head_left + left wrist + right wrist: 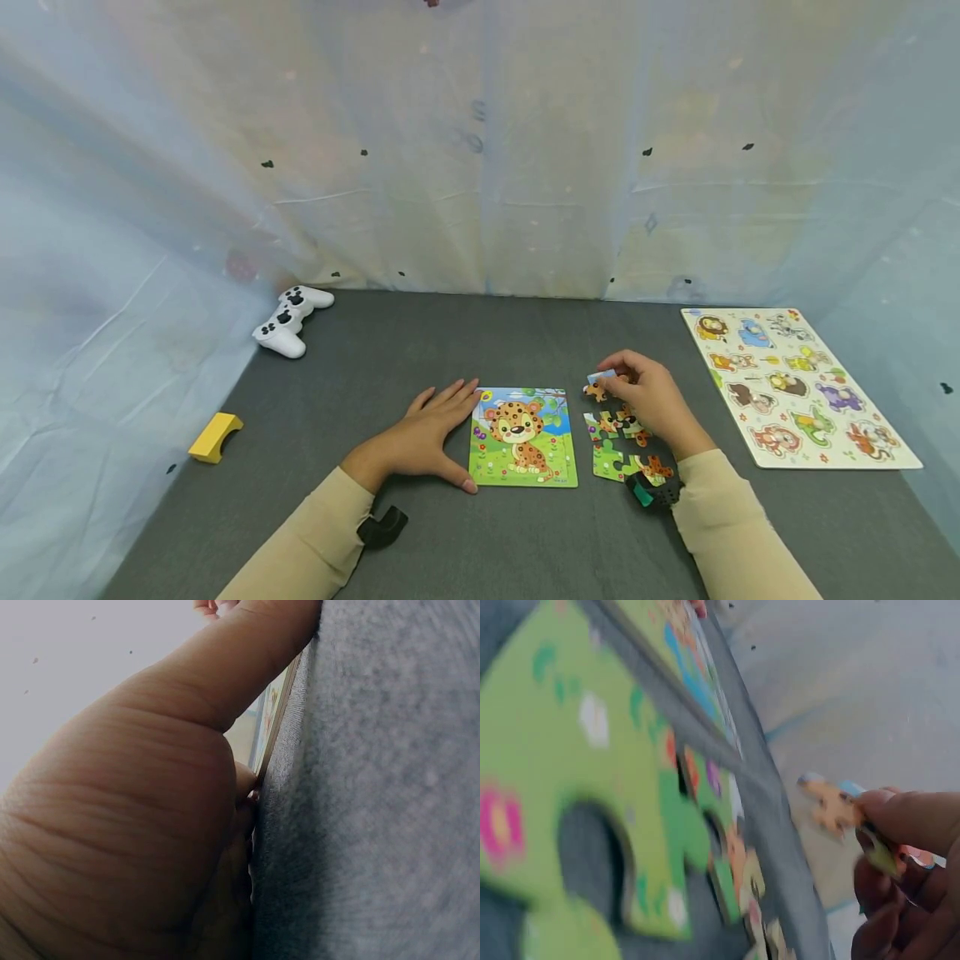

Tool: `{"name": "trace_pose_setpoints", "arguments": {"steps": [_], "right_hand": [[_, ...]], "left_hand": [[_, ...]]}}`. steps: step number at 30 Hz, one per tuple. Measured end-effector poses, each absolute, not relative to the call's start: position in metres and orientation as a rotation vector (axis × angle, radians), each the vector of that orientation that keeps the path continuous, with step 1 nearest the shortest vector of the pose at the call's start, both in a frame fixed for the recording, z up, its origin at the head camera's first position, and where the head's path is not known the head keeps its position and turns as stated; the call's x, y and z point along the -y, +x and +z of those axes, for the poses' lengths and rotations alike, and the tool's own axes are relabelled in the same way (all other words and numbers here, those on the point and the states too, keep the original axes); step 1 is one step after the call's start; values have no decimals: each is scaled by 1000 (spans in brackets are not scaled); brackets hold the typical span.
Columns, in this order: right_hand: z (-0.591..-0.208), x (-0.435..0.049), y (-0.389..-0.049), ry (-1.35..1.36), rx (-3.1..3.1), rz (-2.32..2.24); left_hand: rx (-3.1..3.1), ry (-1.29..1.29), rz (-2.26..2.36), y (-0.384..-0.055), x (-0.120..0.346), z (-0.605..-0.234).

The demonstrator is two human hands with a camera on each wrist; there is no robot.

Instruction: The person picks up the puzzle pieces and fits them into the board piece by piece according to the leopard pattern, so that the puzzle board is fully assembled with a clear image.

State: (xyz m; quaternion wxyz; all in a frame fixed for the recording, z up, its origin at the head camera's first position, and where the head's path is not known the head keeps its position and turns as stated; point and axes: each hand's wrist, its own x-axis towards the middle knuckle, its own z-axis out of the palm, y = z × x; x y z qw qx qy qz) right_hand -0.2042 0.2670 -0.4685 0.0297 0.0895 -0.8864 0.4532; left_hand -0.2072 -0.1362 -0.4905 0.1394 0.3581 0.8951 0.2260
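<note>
My left hand [431, 429] lies spread on the table, with fingertips and thumb along the left edge of a square picture board [558, 450] that shows a cartoon leopard. In the left wrist view, the thumb side of that hand [142, 802] fills much of the frame, and a thin slice of the board shows past it. My right hand [651, 400] pinches an orange spotted jigsaw piece [831, 806] with a bit of blue, between thumb and fingers. A greenish part shows lower between those fingers. Below the hand lie several loose jigsaw pieces [606, 460], partly covered by the wrist.
A large cream animal puzzle board [772, 383] lies at the right. At the left are a white game controller [285, 317] and a yellow arched block [212, 437]. Pale sheeting [525, 208] hangs behind the grey table [450, 333] and along its sides.
</note>
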Motion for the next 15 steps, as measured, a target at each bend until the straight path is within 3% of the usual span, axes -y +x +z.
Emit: {"name": "trace_pose_setpoints", "arguments": {"steps": [15], "right_hand": [[-469, -224, -195, 392, 2774, 1576]], "left_hand": [[-2572, 1038, 668, -207, 136, -488]]}}
